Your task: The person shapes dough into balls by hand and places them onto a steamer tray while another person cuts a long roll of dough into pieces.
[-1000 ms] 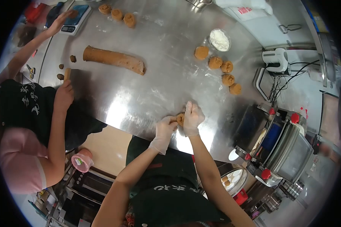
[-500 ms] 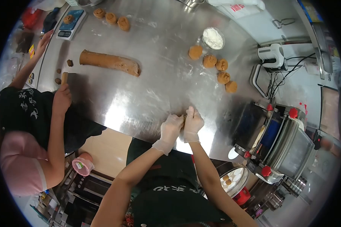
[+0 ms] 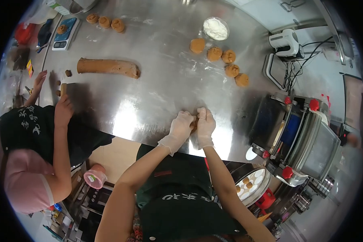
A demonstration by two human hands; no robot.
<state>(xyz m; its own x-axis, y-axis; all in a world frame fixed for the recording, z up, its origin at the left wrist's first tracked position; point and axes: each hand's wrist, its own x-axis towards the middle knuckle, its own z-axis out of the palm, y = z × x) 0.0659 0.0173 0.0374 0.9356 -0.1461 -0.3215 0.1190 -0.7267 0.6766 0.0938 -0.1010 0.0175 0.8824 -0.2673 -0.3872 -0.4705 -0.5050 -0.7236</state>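
Near the front edge of the steel table, my two hands in clear plastic gloves close around a small piece of brown dough [image 3: 194, 125]. My left hand [image 3: 180, 130] grips it from the left with bent fingers. On the other side my right hand [image 3: 206, 126] presses against it, fingers curled. Most of the dough is covered by the gloves. Beyond them, several round dough pieces [image 3: 232, 70] sit at the right, close to a glass bowl of white powder [image 3: 216, 29]. A thick dough log [image 3: 107, 67] lies farther left.
A co-worker's hand [image 3: 63, 111] at the left holds a wooden-handled tool [image 3: 63, 89]. A digital scale [image 3: 64, 36] bears one dough piece. On the right stand a roller machine [image 3: 296, 135] and a white mixer [image 3: 285, 42]. Below it is a steamer pan [image 3: 266, 177].
My hands remain closed around the dough, fingers slightly shifted. The co-worker's far hand has moved back from near the scale toward their body. The whole view has shifted a little.
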